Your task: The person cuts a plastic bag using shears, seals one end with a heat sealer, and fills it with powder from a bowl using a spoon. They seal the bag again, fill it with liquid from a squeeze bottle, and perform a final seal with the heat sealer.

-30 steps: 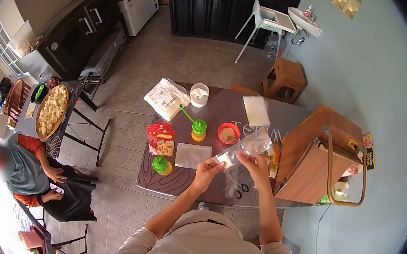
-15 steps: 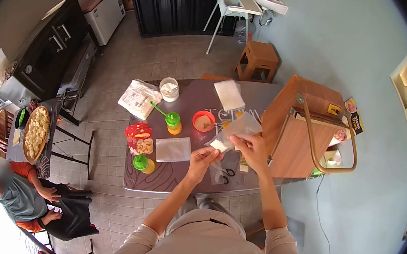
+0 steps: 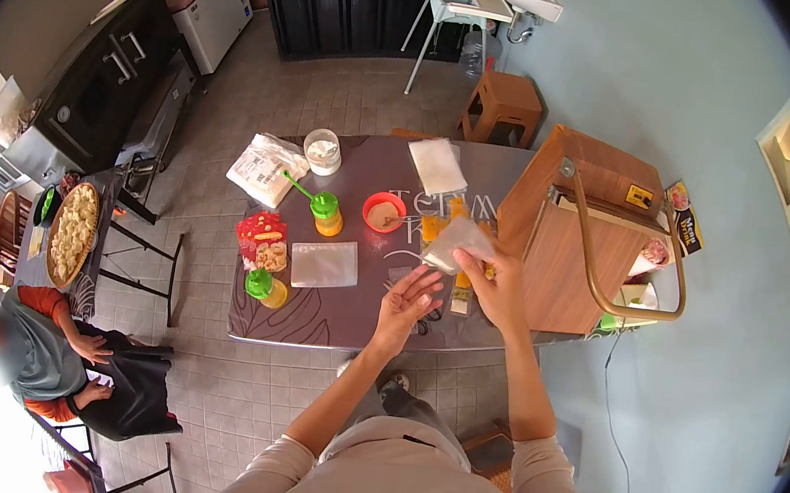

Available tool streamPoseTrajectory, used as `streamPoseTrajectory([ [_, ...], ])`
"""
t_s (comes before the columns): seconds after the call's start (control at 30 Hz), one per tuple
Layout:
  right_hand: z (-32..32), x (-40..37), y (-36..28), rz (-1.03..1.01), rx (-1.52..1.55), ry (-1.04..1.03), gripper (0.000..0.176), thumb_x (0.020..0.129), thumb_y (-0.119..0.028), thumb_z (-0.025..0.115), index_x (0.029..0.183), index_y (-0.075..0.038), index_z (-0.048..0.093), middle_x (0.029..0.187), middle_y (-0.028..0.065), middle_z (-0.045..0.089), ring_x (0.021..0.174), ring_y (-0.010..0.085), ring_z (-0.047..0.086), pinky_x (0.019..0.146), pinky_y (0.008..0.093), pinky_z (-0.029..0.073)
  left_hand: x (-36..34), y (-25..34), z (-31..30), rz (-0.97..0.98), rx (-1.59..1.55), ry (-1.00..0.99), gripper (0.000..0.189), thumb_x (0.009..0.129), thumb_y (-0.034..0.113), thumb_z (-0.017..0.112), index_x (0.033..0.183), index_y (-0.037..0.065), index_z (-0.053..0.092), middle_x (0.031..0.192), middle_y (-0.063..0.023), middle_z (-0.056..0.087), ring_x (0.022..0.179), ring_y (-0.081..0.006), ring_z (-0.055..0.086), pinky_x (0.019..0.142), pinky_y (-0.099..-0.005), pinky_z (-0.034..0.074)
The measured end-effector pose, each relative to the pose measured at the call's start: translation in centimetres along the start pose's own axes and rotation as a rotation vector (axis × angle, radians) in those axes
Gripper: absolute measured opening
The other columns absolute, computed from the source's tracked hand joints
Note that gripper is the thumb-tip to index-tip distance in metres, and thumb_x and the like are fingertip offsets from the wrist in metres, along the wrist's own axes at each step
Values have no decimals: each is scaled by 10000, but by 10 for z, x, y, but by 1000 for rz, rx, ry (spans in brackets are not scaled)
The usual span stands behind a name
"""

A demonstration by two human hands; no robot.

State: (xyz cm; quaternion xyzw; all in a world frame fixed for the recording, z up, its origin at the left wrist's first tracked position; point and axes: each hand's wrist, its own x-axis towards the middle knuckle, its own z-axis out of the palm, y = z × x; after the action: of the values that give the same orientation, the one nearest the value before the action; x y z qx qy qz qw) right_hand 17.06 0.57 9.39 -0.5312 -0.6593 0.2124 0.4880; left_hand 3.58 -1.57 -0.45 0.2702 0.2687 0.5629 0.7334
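Note:
My right hand (image 3: pixel 500 285) pinches a small clear plastic bag (image 3: pixel 455 244) over the table, with something pale inside that I cannot make out. Just left of the bag is my left hand (image 3: pixel 405 304), its fingers spread and holding nothing. Beyond the bag stands a red bowl (image 3: pixel 371 209) with light powder and a utensil in it. Yellow packets (image 3: pixel 461 291) lie partly under the right hand and bag. A stack of clear plastic bags (image 3: pixel 325 265) rests left of my left hand, which partly hides black-handled scissors.
Two green-topped containers (image 3: pixel 326 212), a red patterned pack (image 3: pixel 262 239), a white packet (image 3: pixel 262 171) and a jar of white powder (image 3: pixel 324 153) occupy the table's left. White sheets (image 3: pixel 437 166) lie at the back; a wooden cabinet (image 3: pixel 571 257) stands right. A person (image 3: pixel 60 364) sits at left.
My left hand has let go of the plastic bag and its fingers have spread. The right hand keeps the bag, now more folded together. The view has shifted slightly.

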Motion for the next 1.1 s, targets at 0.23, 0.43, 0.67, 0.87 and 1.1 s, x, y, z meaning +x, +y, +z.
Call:
streamPoseTrajectory([
  [0.23,-17,-14,-11,71,31,42,190,768,-177,627,805,9,630,563,31,467,474,72,351,429,249,267,3,-6,5,-49,97,-204,133,855,83,510,941,-9,551,891,-62,594,853,-173,584,844,-347,466],
  [0.43,-40,-11,-12,48,-17,100,170,764,-163,632,808,2,638,533,27,454,480,76,376,436,244,279,2,-9,24,-9,110,-238,158,849,110,531,902,-25,595,851,-109,620,793,-167,603,774,-327,490],
  [0.67,-69,-24,-12,-255,20,414,102,737,-104,638,792,-18,640,677,52,556,565,154,498,502,258,354,1,-12,53,175,114,-284,369,821,155,576,1123,-35,481,1052,-148,560,962,-214,548,805,-359,479],
  [0.87,-112,-9,-4,-385,-77,236,77,718,-105,642,761,-42,633,660,41,539,566,187,479,535,297,332,0,-46,85,237,131,-251,377,835,123,548,1170,-15,445,1068,-129,546,1001,-199,522,829,-355,468],
  [1.1,-169,-15,27,-246,-57,-123,99,732,-150,625,754,-54,627,633,10,518,558,168,477,582,298,284,-13,-106,137,270,4,-74,182,856,92,514,989,-25,555,927,-101,602,823,-166,591,743,-303,497],
])
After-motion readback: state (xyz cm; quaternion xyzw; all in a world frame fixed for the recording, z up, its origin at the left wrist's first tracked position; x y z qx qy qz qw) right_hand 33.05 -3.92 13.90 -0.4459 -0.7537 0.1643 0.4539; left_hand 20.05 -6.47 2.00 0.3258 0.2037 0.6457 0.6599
